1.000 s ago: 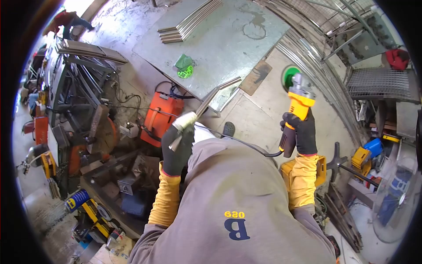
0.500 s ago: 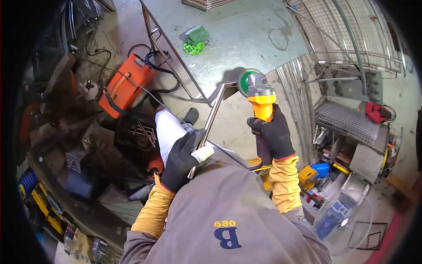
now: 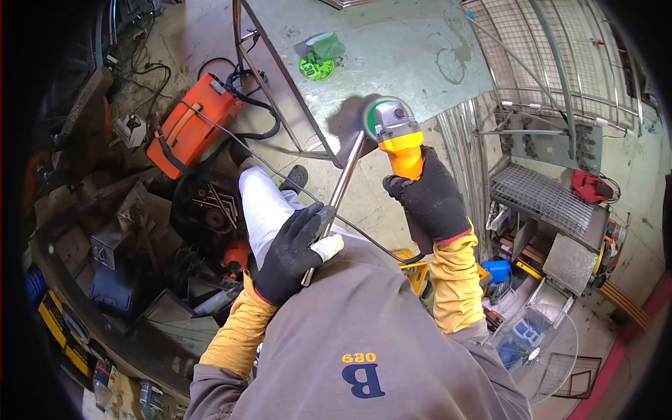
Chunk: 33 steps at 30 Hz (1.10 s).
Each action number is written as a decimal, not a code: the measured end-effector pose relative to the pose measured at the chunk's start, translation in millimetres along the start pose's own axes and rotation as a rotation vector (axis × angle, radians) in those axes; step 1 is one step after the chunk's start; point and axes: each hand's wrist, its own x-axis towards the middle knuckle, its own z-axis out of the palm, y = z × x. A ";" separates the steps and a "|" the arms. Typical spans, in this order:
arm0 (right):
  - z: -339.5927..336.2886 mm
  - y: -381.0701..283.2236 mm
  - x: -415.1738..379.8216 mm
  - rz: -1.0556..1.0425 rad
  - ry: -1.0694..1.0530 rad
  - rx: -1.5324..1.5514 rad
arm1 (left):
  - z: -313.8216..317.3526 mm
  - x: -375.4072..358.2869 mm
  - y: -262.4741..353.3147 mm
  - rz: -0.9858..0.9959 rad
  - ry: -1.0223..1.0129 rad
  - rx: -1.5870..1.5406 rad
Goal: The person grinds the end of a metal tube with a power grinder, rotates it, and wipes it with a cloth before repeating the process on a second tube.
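Observation:
My left hand (image 3: 290, 255), in a black glove, is closed round the lower part of a shiny metal bar (image 3: 344, 183), with something white beside the thumb. The bar slants up toward the corner of the metal table (image 3: 392, 52). In my right hand (image 3: 437, 199), also black-gloved, is a yellow and grey angle grinder (image 3: 400, 143). Its green disc (image 3: 369, 119) is at the bar's upper end by the table edge; whether they touch is unclear. A dark cord runs from the grinder's rear. On the table lie a green cloth (image 3: 326, 47) and a bright green round item (image 3: 316, 68).
An orange machine (image 3: 194, 126) with hoses stands on the floor at the left, near a dark bin of scrap (image 3: 126, 245). Wire mesh frames (image 3: 560, 59) lean at the upper right. A fan (image 3: 535, 343) and a grated rack (image 3: 542, 199) are at the right.
The grinder has moved slightly up and left, and its head has tilted over the bar's end. My left hand still grips the bar. The surroundings have shifted slightly in view.

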 end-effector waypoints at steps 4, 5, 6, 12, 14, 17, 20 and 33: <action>-0.4 -5.8 -0.4 0.051 -0.017 -0.047 | 1.7 -1.9 -3.3 0.007 -0.010 0.002; 0.3 -1.4 1.6 0.037 -0.004 -0.056 | 2.1 -2.3 -3.9 0.007 -0.010 0.003; 0.8 4.5 4.3 0.037 -0.003 -0.056 | 2.5 -2.7 -4.3 0.010 -0.009 -0.001; -1.7 7.2 2.4 0.054 -0.030 -0.022 | 2.4 -3.5 -4.4 0.035 -0.015 0.013; 0.8 6.0 0.3 -0.032 0.003 -0.023 | 1.9 -2.3 -3.4 0.056 -0.012 0.033; 4.7 1.6 0.3 0.013 0.032 -0.055 | -2.8 1.7 0.8 0.039 -0.008 0.034; 10.1 10.7 2.6 -0.015 0.050 -0.047 | -5.8 4.4 3.3 0.015 -0.013 0.035; 13.4 10.8 -3.6 -0.007 0.044 -0.062 | -18.2 14.6 12.2 -0.033 -0.048 -0.037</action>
